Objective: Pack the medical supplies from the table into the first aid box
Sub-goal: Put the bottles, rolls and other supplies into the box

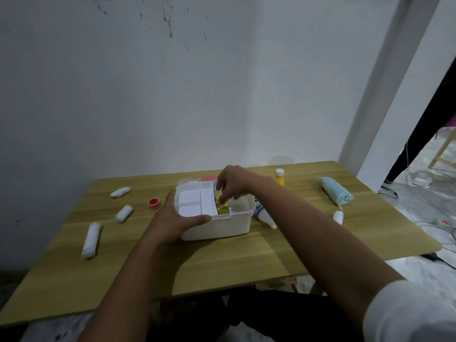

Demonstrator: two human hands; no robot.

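Observation:
The white first aid box (pixel 222 227) stands open in the middle of the wooden table (pixel 197 255), with a white divided tray (pixel 197 202) resting in its left half. My left hand (pixel 176 215) grips the box's front left corner, thumb along the rim. My right hand (pixel 234 182) reaches into the box from above, fingers pinched on a yellow packet (pixel 220 208) inside it. Three white bandage rolls (pixel 91 240) (pixel 124 213) (pixel 120 192) lie on the left. A red tape roll (pixel 154 202) sits close to the box's left side.
Right of the box lie a white tube (pixel 265 215), a small white bottle (pixel 338 216), a yellow bottle (pixel 279 177) and a pack of blue face masks (pixel 335 190). The box's lid with a red handle (pixel 208 178) is behind it. A person's dark-clad leg (pixel 424 134) stands at far right.

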